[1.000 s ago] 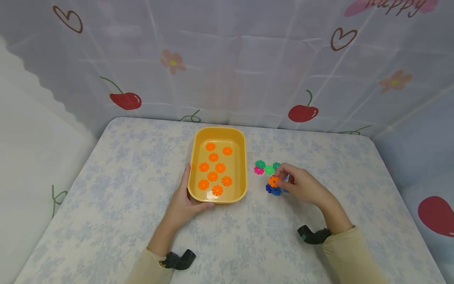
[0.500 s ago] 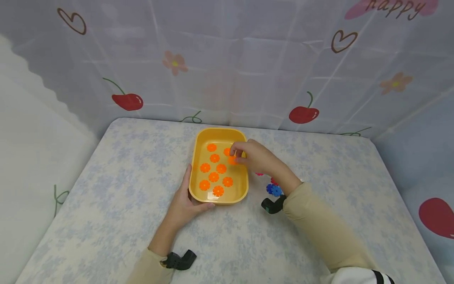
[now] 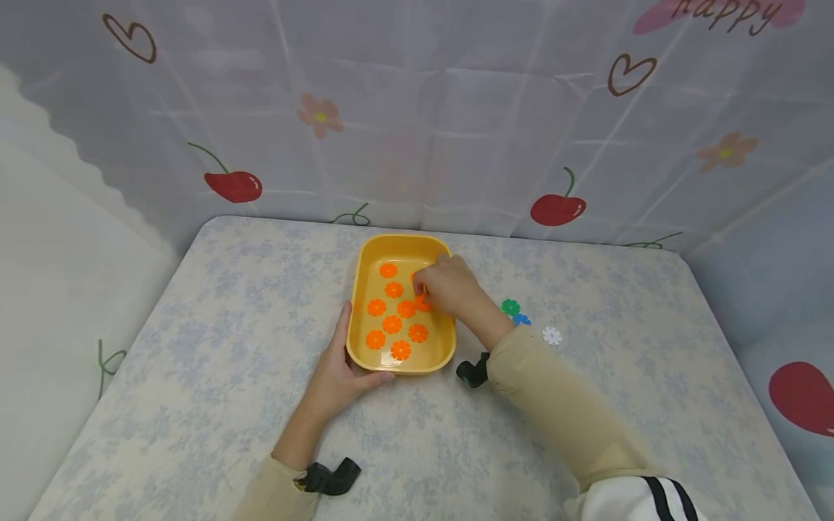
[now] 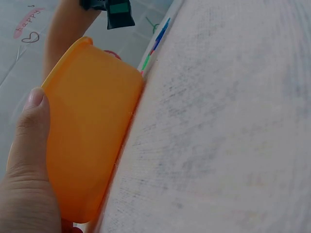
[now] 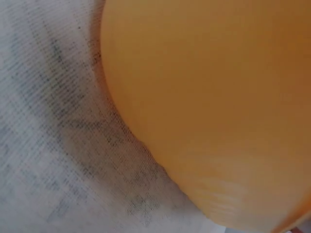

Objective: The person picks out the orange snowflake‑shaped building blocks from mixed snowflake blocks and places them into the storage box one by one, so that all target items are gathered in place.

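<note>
A yellow plastic tray stands on the table with several orange snowflake building discs spread flat on its floor. My left hand holds the tray's near left corner, thumb along the front side and fingers against the left side. In the left wrist view the thumb presses near the tray's rim. Over the tray's right rim reaches my right hand, curled fingers pinching an orange disc low over the tray floor. In the right wrist view the tray's outer wall hides those fingers.
Right of the tray lie a green disc, a blue disc and a white disc, partly screened by the right forearm. A patterned cloth covers the table. Behind hangs a printed curtain.
My right hand has carried an orange disc from the coloured pile leftward into the tray, then lowered it further over the last half second. The left hand stays at the tray.
</note>
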{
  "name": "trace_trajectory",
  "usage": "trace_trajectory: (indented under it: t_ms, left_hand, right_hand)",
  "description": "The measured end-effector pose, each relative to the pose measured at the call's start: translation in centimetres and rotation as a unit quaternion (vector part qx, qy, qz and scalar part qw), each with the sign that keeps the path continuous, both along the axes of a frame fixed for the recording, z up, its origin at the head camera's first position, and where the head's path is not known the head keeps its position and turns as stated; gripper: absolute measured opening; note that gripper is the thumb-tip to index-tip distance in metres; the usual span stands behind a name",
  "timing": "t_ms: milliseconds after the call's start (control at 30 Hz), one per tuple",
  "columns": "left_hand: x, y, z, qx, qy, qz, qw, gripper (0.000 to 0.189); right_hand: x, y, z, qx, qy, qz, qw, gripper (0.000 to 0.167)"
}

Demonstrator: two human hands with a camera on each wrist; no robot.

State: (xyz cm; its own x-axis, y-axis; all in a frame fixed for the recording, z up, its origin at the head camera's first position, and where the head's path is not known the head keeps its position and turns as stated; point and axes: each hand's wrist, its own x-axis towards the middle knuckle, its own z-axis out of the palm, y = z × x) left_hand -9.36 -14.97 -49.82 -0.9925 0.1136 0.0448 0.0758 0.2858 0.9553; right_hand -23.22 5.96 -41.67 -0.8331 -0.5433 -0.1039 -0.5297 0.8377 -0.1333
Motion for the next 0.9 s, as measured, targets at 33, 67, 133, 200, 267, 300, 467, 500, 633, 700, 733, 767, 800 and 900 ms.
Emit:
trace_trajectory:
  t_ms: [33, 67, 133, 200, 267, 300, 467, 500, 633, 700, 733, 767, 800, 900]
  left_hand:
    - [0.0, 0.0, 0.0, 0.001, 0.002, -0.001, 1.0000, 0.131]
    - [0.0, 0.1, 0.0, 0.000, 0.004, 0.000, 1.0000, 0.131]
    - [0.0, 0.1, 0.0, 0.000, 0.005, -0.001, 1.0000, 0.130]
    - [0.0, 0.2, 0.0, 0.003, 0.006, -0.003, 1.0000, 0.130]
    - [0.1, 0.3, 0.0, 0.003, 0.006, -0.004, 1.0000, 0.130]
    - [0.1, 0.4, 0.0, 0.003, 0.006, -0.004, 1.0000, 0.130]
    - [0.1, 0.6, 0.1, 0.003, 0.007, -0.007, 0.9999, 0.130]
    - [0.1, 0.6, 0.1, 0.005, 0.007, -0.008, 0.9999, 0.130]
    - [0.1, 0.6, 0.1, 0.013, 0.010, -0.013, 0.9998, 0.129]
    - [0.1, 0.6, 0.0, 0.012, 0.011, -0.014, 0.9998, 0.129]
    - [0.1, 0.5, 0.0, 0.010, 0.012, -0.014, 0.9998, 0.129]
    - [0.1, 0.4, -0.1, 0.009, 0.012, -0.015, 0.9998, 0.129]
    - [0.1, 0.3, -0.1, 0.006, 0.013, -0.014, 0.9998, 0.129]
    - [0.3, 0.0, -0.1, 0.008, 0.006, -0.005, 0.9999, 0.128]
  right_hand:
    - [0.0, -0.1, -0.1, 0.007, 0.010, -0.001, 0.9999, 0.011]
    - [0.1, -0.1, -0.1, 0.014, 0.020, -0.002, 0.9997, 0.013]
    - [0.1, -0.1, -0.2, 0.019, 0.034, -0.006, 0.9992, 0.016]
    - [0.2, 0.0, -0.1, 0.007, 0.039, -0.013, 0.9991, 0.016]
    - [0.4, 0.3, 0.1, -0.014, 0.040, -0.025, 0.9988, 0.014]
    - [0.5, 0.5, 0.3, -0.031, 0.042, -0.031, 0.9982, 0.013]
    - [1.6, 2.5, 1.3, -0.114, 0.066, -0.054, 0.9898, 0.010]
    - [1.9, 2.9, 1.6, -0.129, 0.073, -0.058, 0.9873, 0.010]
    - [3.6, 5.0, 2.5, -0.179, 0.091, -0.079, 0.9764, 0.012]
    - [4.5, 5.9, 2.7, -0.196, 0.095, -0.090, 0.9718, 0.013]
    - [5.0, 6.3, 2.8, -0.203, 0.096, -0.095, 0.9699, 0.013]
    - [5.5, 6.6, 2.8, -0.206, 0.099, -0.101, 0.9683, 0.013]
    - [6.0, 7.0, 2.7, -0.209, 0.100, -0.107, 0.9670, 0.013]
    - [7.1, 7.5, 2.3, -0.213, 0.100, -0.122, 0.9643, 0.014]
